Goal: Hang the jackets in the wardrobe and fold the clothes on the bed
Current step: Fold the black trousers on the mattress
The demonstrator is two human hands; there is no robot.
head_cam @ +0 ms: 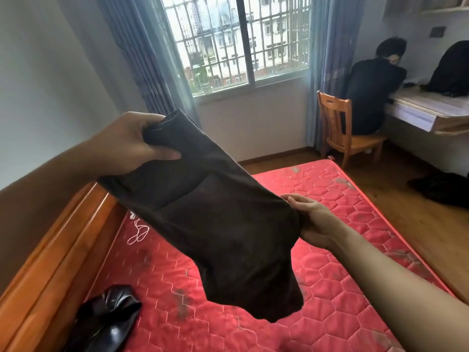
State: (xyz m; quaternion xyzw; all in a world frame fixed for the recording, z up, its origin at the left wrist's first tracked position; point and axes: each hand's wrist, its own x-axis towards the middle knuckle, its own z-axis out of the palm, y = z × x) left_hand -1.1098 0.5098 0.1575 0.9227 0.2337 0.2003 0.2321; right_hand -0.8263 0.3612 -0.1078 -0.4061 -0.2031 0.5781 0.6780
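A dark brown garment (pixel 215 219) hangs in the air above the red quilted mattress (pixel 330 250). My left hand (pixel 132 143) grips its upper end, thumb in front and fingers curled behind the cloth. My right hand (pixel 312 219) holds the garment's right edge lower down, with the fingers partly hidden behind the fabric. The lower part of the garment dangles free over the bed. A shiny black jacket (pixel 106 318) lies crumpled on the mattress at the near left.
A wooden headboard (pixel 50 250) runs along the bed's left side. A white cord (pixel 138 231) lies on the mattress. A person in black sits on a wooden chair (pixel 340 130) at a desk (pixel 426 113) on the right. Dark clothing (pixel 441 186) lies on the floor.
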